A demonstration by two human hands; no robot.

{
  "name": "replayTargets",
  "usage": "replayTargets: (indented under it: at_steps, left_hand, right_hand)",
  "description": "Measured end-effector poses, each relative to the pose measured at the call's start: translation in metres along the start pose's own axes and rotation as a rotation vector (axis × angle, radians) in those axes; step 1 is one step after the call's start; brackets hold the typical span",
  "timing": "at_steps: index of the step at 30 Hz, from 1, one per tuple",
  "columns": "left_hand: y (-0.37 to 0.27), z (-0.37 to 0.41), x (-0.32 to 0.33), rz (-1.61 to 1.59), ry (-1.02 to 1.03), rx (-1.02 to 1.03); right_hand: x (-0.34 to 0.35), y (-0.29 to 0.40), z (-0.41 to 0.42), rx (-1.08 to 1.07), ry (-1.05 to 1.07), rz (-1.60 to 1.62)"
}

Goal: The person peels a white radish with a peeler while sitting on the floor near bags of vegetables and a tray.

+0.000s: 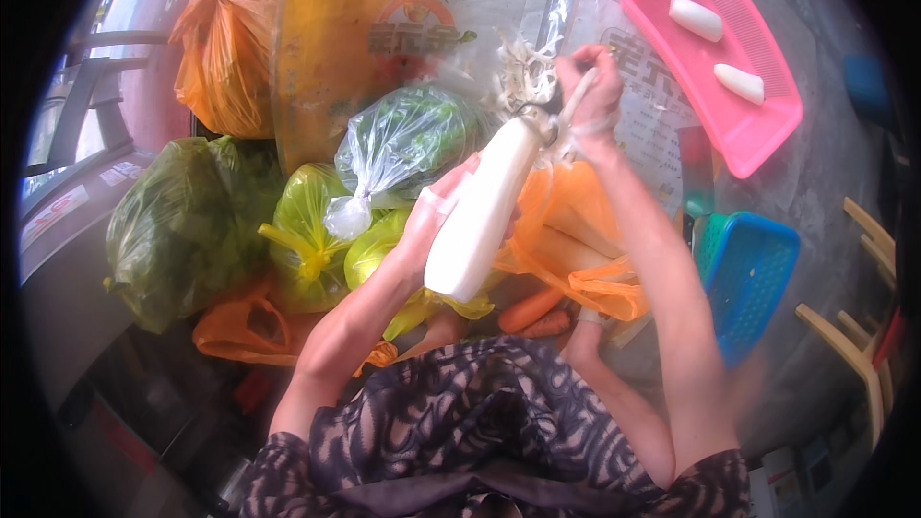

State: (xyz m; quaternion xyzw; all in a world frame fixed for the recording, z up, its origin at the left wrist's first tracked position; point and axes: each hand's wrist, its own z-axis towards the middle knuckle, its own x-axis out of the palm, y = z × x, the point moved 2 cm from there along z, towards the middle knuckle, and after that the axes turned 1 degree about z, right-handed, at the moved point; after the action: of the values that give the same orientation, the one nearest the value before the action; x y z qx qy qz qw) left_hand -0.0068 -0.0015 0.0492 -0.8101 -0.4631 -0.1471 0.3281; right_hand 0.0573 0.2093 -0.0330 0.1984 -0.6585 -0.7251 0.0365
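Note:
A long, white peeled daikon radish (478, 216) lies slantwise in my left hand (447, 191), whose fingers wrap its side and underside. My right hand (593, 90) is closed around the pale handle of a peeler (547, 122). Its metal head is at the far end of the radish, close to or touching it; the exact contact is unclear. Just beyond, a heap of thin white peelings (529, 72) rests on printed plastic sheeting (496, 3). Under my right forearm an open orange plastic bag (554, 191) holds several pale, long radishes (579, 248).
Two white radish pieces (696, 19) sit in a pink plastic basket (781, 122) at far right. Nearer are a blue basket (755, 280) and wooden stool legs (842, 342). Bagged greens (406, 137), yellow-green bags (309, 230) and a tied orange bag (230, 43) crowd the left. Carrots (532, 313) lie by my feet.

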Motion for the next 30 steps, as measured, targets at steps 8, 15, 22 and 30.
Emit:
replayTargets:
  at_steps: [8, 15, 22, 30]
  left_hand:
    - [0.001, 0.007, -0.009, -0.211, 0.003, -0.099]
    - [0.002, 0.001, 0.002, -0.178, 0.0, -0.11]
    - [0.006, 0.011, -0.011, -0.254, 0.019, -0.152]
    - [-0.005, -0.003, 0.017, -0.138, -0.034, -0.091]
  right_hand:
    - [0.011, 0.033, -0.033, 0.09, 0.111, 0.233]
    - [-0.006, -0.016, 0.015, 0.011, -0.089, -0.007]
    - [0.012, 0.045, -0.04, -0.094, 0.202, 0.132]
    - [-0.018, -0.021, 0.014, 0.035, -0.18, 0.03]
